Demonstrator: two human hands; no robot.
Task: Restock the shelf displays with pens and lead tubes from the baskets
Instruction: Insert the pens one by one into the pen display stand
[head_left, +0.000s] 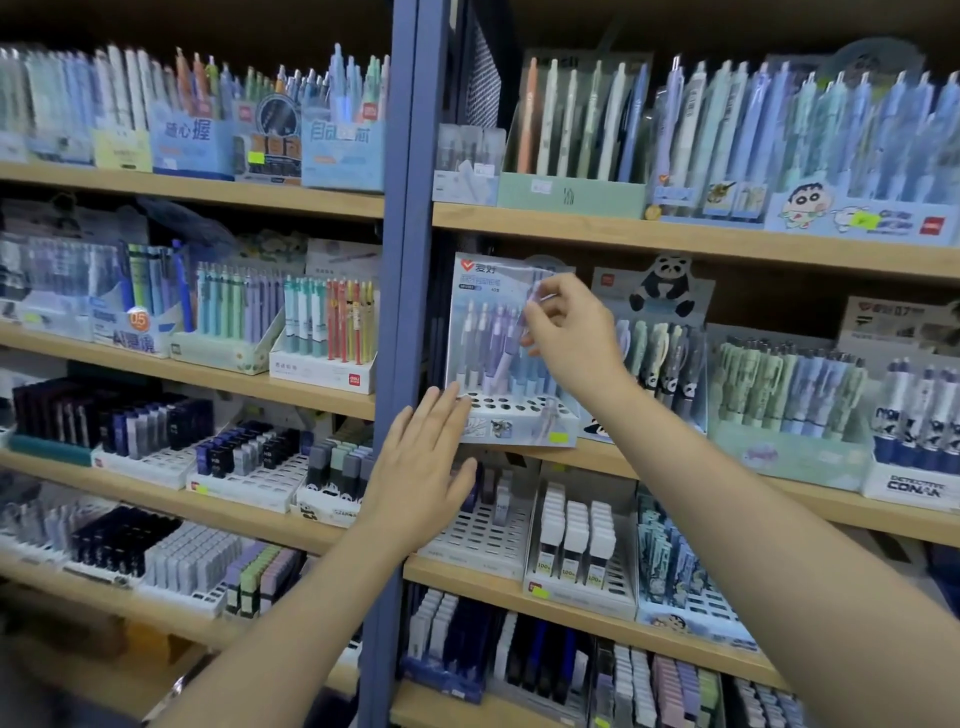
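Note:
A white pen display box (511, 421) with several empty holes in its front rows stands on the second shelf right of the blue post. Purple and blue pens stand in its back rows. My right hand (569, 332) pinches a purple pen (511, 353) near its top, its tip down among the standing pens. My left hand (423, 467) is flat with straight fingers, its fingertips touching the box's lower left corner. No basket is in view.
The blue upright post (402, 312) divides two shelf bays. A panda pen display (660, 353) stands just right of the box. Lead tube trays (576, 551) fill the shelf below, and more pen boxes (322, 338) crowd the left bay.

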